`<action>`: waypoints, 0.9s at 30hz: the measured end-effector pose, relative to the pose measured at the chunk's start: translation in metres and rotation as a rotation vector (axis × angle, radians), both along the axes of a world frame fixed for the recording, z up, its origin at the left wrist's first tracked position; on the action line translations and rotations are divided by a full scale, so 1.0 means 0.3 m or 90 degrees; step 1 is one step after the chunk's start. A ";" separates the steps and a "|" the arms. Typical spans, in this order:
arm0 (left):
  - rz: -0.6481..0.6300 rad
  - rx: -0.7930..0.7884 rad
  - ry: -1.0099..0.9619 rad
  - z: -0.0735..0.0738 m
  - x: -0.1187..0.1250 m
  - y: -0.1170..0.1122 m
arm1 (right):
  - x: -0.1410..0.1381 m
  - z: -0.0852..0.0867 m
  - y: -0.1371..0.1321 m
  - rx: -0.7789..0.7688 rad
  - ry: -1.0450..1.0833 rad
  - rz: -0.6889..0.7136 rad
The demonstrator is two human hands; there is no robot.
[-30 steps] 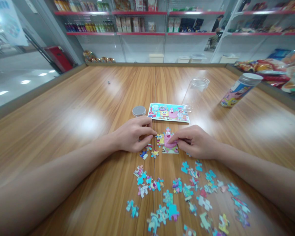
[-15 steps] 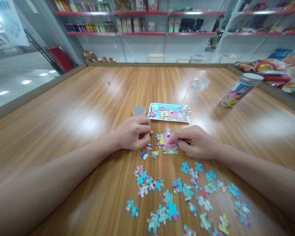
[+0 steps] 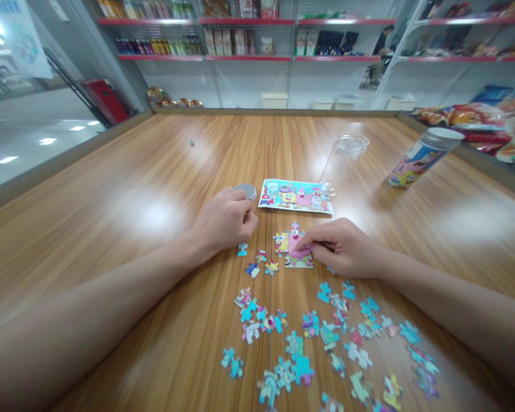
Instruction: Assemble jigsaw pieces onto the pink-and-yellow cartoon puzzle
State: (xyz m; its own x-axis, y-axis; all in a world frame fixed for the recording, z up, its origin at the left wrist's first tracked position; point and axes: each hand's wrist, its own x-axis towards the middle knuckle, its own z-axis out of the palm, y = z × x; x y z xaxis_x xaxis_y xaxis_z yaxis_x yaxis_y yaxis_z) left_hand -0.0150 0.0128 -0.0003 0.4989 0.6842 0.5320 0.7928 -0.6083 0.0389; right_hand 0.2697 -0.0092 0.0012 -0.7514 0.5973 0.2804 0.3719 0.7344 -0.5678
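Well — the right hand (image 3: 347,247) partly hides the joined pieces (image 3: 293,255).

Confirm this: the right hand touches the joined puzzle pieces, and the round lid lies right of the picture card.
Not quite: the head view shows the round lid lying left of the picture card. The right hand does touch the joined puzzle pieces.

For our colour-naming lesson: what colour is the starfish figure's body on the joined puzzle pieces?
The starfish figure's body is pink, seen best in the head view.
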 end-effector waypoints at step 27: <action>-0.468 -0.209 0.025 0.047 0.036 -0.060 | 0.000 0.001 -0.001 0.004 0.009 0.009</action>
